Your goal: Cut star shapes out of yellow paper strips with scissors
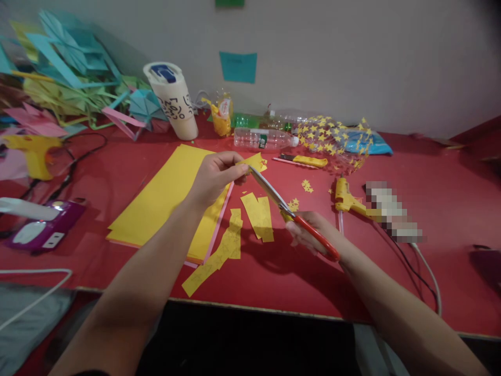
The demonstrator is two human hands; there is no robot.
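Yellow paper, a small slip (256, 161), is pinched between the thumb and fingers of my left hand (219, 175). My right hand (309, 231) is closed around the scissors (315, 235), red at the handles, their tips meeting the slip beside my left thumb; whether the blades are biting into it, I cannot tell. Beneath and nearer to me, loose strips (255, 216) of the same yellow lie on the red table (442, 172), some overlapping, with faint lines drawn on them. To the left, partly under my left forearm, is a stack (156, 193) of sheets, yellow uppermost, with pink showing along one edge. Cut stars (307, 186) sit in two small heaps beyond the scissors. A yellow glue gun (344, 197) rests to the right of these, near a pixelated block (393, 211). Farther back, a clear bottle (250, 138) lies on its side, next to clear plastic dotted with yellow stars (332, 137). A white cup (172, 99) stands left of the bottle. At far left I note folded paper (78, 68) in blue, green and pink, heaped behind a second glue gun (34, 151) and a purple power strip (47, 224).
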